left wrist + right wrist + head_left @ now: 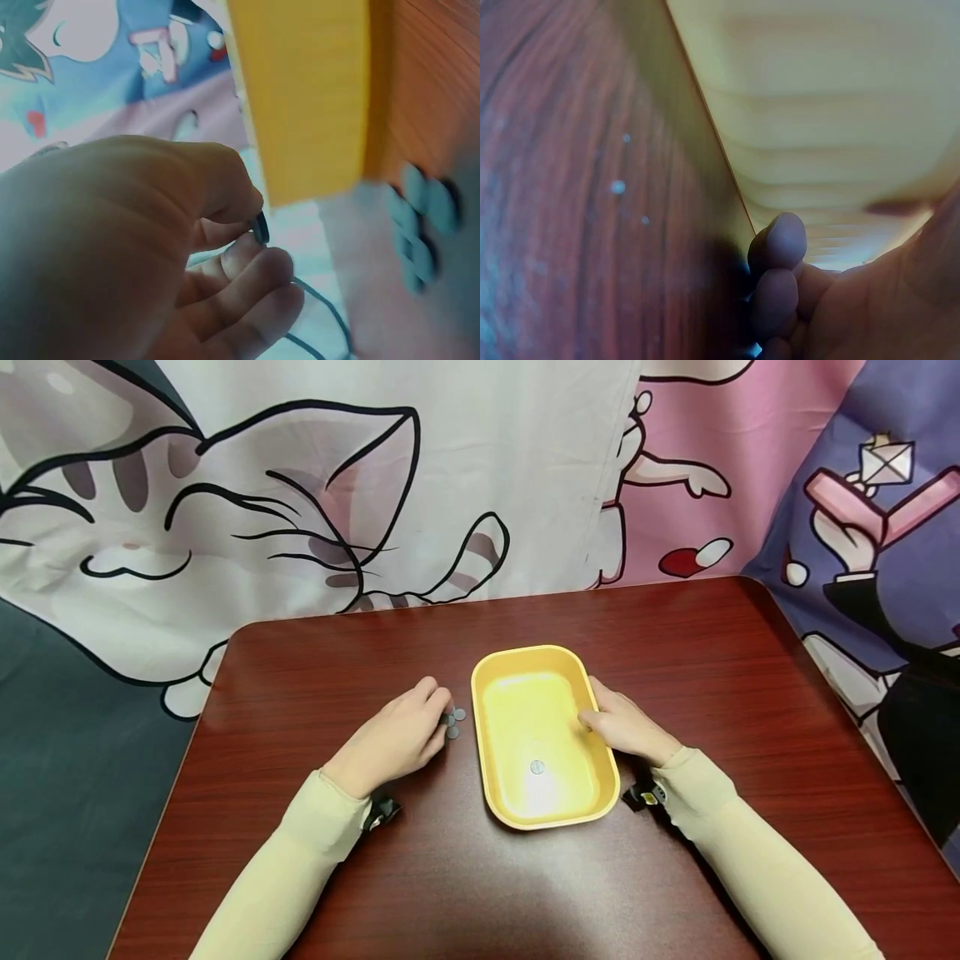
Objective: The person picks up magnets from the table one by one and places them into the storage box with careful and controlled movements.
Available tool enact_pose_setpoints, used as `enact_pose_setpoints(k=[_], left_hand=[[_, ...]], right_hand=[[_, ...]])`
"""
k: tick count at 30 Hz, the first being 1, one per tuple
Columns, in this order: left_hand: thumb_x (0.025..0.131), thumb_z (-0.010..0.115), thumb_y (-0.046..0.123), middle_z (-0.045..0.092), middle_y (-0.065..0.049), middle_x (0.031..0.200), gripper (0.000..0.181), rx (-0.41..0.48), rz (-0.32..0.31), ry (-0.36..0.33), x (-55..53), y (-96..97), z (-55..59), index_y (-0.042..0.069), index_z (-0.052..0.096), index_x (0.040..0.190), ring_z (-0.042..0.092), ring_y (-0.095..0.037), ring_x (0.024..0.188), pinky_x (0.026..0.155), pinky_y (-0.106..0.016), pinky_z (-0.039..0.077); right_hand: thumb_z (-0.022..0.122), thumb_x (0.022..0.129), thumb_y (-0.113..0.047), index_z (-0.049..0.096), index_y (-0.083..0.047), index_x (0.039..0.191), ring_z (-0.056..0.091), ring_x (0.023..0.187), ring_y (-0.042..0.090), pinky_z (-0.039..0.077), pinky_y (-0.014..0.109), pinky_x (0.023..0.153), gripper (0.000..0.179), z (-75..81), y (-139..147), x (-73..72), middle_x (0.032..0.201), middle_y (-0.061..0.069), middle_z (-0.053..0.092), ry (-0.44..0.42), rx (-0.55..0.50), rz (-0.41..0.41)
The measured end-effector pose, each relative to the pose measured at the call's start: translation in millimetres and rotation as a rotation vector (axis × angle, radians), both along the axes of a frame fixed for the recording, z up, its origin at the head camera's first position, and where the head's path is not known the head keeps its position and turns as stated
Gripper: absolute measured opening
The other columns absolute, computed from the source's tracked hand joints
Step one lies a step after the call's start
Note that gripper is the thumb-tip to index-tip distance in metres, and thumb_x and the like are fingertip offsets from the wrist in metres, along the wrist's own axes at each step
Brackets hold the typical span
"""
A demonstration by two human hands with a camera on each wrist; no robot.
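Sleeves (262, 885): pale, running up to both hands.
Yellow tray (480, 735): on the surface (420, 877), between the hands.
Tray disc (537, 767): lying inside, nearer than either hand.
Left hand (401, 728): pinching a dark disc (260, 227) at its fingertips.
Right hand (626, 722): gripping the tray's side wall.
Loose discs (453, 732): just beside the left hand.
Printed cloth (525, 460): beyond both hands.

Upright yellow tray (540, 710), grey disc (537, 767) flat inside, loose discs (452, 722) bunched beside it, pinched disc (261, 229) edge-on
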State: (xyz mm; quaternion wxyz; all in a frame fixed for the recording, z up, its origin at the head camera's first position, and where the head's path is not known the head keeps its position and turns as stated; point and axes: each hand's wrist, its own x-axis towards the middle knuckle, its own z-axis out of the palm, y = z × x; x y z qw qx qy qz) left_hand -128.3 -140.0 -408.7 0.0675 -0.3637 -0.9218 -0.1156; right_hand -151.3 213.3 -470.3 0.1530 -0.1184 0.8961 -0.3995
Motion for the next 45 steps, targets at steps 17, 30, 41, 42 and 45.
enact_pose_setpoints(k=[17, 30, 41, 42, 45], left_hand=[[0.095, 0.060, 0.010, 0.050, -0.003, 0.091, 0.005, -0.025, -0.184, 0.033, 10.4, 70.0, 7.6, 0.009, 0.057, 0.099, 0.049, -0.018, 0.077, 0.072, -0.027, 0.048], [0.087, 0.062, 0.009, 0.055, -0.002, 0.080, 0.002, -0.180, -0.196, -0.075, 10.1, 100.1, -7.2, 0.011, 0.061, 0.089, 0.057, -0.020, 0.068, 0.064, -0.031, 0.050], [0.084, 0.068, 0.011, 0.060, -0.001, 0.085, 0.007, -0.289, -0.171, -0.193, 8.9, 113.2, -11.3, 0.013, 0.065, 0.090, 0.061, -0.020, 0.069, 0.067, -0.030, 0.052], [0.084, 0.068, 0.011, 0.061, -0.001, 0.086, 0.008, -0.300, -0.168, -0.196, 9.3, 114.0, -12.1, 0.014, 0.065, 0.091, 0.061, -0.020, 0.070, 0.067, -0.030, 0.053], [0.084, 0.068, 0.010, 0.062, 0.000, 0.086, 0.008, -0.318, -0.160, -0.202, 10.4, 116.3, -14.8, 0.014, 0.065, 0.090, 0.062, -0.020, 0.070, 0.067, -0.030, 0.053]], right_hand=[[0.051, 0.092, -0.009, 0.039, 0.000, 0.149, 0.068, 0.084, 0.020, 0.060, 0.034, 0.074, 0.059, 2.8, -1, 0.2, 0.105, 0.018, 0.069, -0.018, 0.011, 0.020], [0.051, 0.093, -0.012, 0.031, 0.001, 0.155, 0.070, 0.092, 0.019, 0.058, 0.032, 0.081, 0.067, 8.7, 4, -4.6, 0.123, 0.021, 0.065, -0.084, -0.005, 0.097], [0.056, 0.096, -0.013, 0.026, 0.000, 0.160, 0.072, 0.096, 0.018, 0.058, 0.030, 0.086, 0.072, 7.6, 10, -8.4, 0.131, 0.022, 0.064, -0.140, -0.067, 0.149], [0.056, 0.096, -0.013, 0.025, 0.000, 0.160, 0.072, 0.096, 0.017, 0.058, 0.030, 0.086, 0.072, 7.2, 10, -8.6, 0.131, 0.022, 0.064, -0.136, -0.068, 0.153], [0.056, 0.095, -0.012, 0.024, 0.000, 0.161, 0.071, 0.097, 0.016, 0.057, 0.030, 0.087, 0.074, 6.4, 10, -9.1, 0.134, 0.022, 0.063, -0.125, -0.071, 0.161]])
